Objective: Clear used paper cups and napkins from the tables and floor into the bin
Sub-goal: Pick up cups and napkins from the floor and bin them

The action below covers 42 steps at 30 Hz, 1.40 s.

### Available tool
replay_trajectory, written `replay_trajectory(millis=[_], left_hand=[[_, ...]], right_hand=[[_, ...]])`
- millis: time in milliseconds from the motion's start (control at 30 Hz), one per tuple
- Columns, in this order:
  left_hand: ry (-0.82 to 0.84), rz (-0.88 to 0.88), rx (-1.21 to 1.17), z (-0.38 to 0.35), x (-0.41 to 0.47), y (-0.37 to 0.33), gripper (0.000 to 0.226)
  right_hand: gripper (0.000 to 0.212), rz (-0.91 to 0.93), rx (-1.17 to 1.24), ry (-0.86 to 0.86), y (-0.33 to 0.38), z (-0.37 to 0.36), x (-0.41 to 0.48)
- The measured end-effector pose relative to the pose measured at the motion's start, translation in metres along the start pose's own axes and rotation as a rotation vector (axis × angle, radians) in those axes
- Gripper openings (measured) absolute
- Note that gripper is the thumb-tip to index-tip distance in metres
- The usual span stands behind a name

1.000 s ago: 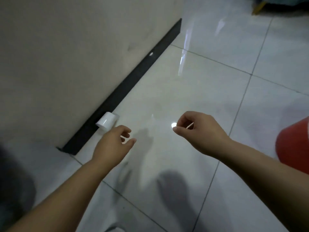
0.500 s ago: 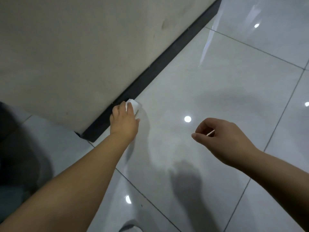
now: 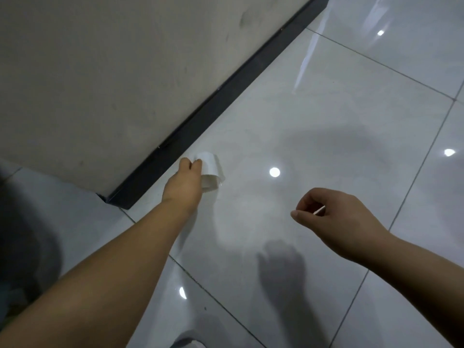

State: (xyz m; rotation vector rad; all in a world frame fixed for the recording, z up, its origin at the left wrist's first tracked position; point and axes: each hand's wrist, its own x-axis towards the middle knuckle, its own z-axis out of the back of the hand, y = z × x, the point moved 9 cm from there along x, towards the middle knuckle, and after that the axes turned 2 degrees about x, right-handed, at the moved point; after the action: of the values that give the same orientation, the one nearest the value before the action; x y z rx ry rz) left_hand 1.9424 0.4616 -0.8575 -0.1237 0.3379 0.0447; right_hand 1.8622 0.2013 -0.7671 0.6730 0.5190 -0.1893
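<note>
A white paper cup (image 3: 210, 169) is at the foot of the wall, just off the dark skirting board (image 3: 221, 101). My left hand (image 3: 185, 182) grips the cup, with the fingers curled over its near side; the cup's wider end points down toward the tiles. My right hand (image 3: 334, 217) hovers over the floor to the right, its fingers curled round a thin white stick (image 3: 319, 210) that pokes out between thumb and fingers.
A beige wall (image 3: 100, 71) fills the upper left. Glossy pale floor tiles (image 3: 326, 121) with grey joints and lamp reflections spread to the right. A dark shape sits at the left edge, and a pale object peeks in at the bottom edge (image 3: 188, 344).
My left hand reached down to the cup lying by the skirting board, closed round it and now holds it turned away from the wall. The right hand kept hold of the stick.
</note>
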Motion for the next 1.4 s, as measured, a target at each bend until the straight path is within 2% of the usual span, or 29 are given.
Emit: replay_trajectory(millis=[200,400,533,667,800,900,967,1067,1133,1200,1400], left_hand=[[-0.059,-0.021,-0.302,0.033,-0.022,-0.041,0.031],[-0.134,-0.102,-0.470,0.085,-0.050,-0.095,0.014],[-0.136,-0.126,-0.605,0.136,-0.072,-0.147,0.010],[-0.134,-0.237,-0.766,0.193,-0.102,-0.227,0.005],[-0.085,-0.384,-0.883,0.231,-0.139,-0.324,0.006],[-0.012,-0.457,-0.995,0.240,-0.166,-0.399,0.004],[0.070,-0.509,-1.041,0.238,-0.184,-0.451,0.005],[0.252,-0.535,-1.032,0.223,-0.209,-0.524,0.010],[0.418,-0.528,-0.941,0.207,-0.228,-0.565,0.032],[0.512,-0.540,-0.761,0.201,-0.251,-0.591,0.047],[0.628,-0.499,-0.452,0.250,-0.323,-0.583,0.036]], right_hand=[[0.012,0.014,0.003,-0.032,-0.005,0.023,-0.005],[0.013,-0.026,0.105,-0.181,-0.028,0.083,-0.026],[0.013,-0.030,0.143,-0.285,-0.049,0.140,-0.060],[0.011,-0.048,0.340,-0.477,-0.074,0.211,-0.108],[0.006,-0.025,0.547,-0.766,-0.113,0.278,-0.174],[0.006,-0.041,0.671,-0.968,-0.149,0.314,-0.230],[0.006,-0.111,0.721,-1.031,-0.173,0.328,-0.263],[0.005,-0.270,0.791,-1.060,-0.202,0.344,-0.306],[0.005,-0.386,0.825,-1.062,-0.218,0.356,-0.334],[0.004,-0.485,0.826,-1.046,-0.226,0.368,-0.359],[0.004,-0.658,0.838,-0.875,-0.210,0.408,-0.423]])
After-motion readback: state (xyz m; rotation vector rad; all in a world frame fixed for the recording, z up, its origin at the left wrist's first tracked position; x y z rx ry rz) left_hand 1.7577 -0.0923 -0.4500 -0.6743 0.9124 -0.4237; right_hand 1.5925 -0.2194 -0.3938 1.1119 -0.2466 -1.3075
